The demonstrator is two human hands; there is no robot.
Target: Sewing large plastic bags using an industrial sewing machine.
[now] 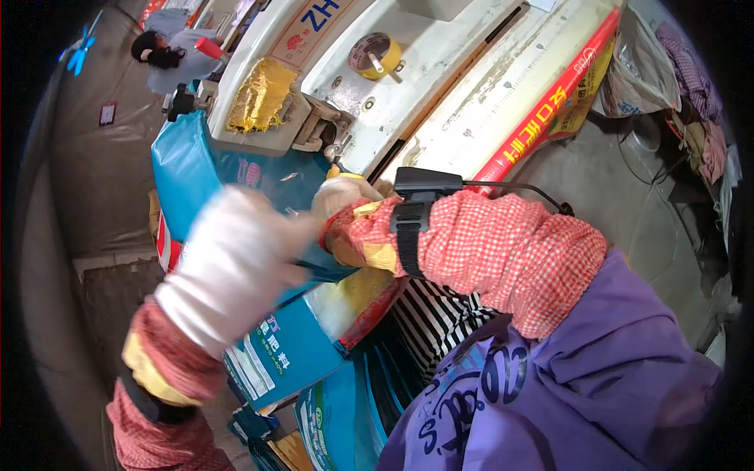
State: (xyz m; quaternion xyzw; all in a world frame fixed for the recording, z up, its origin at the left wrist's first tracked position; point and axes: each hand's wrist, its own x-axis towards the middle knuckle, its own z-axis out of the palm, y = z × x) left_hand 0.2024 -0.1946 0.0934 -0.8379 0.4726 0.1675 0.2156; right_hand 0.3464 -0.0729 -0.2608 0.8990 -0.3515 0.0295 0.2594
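My right hand (344, 194), in a pale work glove and a red checked sleeve, is closed on a blue plastic bag (183, 157) close to the presser foot (334, 149) of a white sewing machine (271, 39). Its fingertips are partly hidden. My left hand (239, 255), also in a white glove, hovers over the same bag and is smeared by motion, so its finger grip cannot be made out. More of the blue printed bags (290, 353) hang below the hands, towards my lap.
A yellow tape roll (375, 56) lies on the machine bed. A red and yellow printed strip (550, 102) runs along the table's right edge. At the far right is a white plastic bag (640, 71) beside cloth. Another person (177, 59) sits at the upper left.
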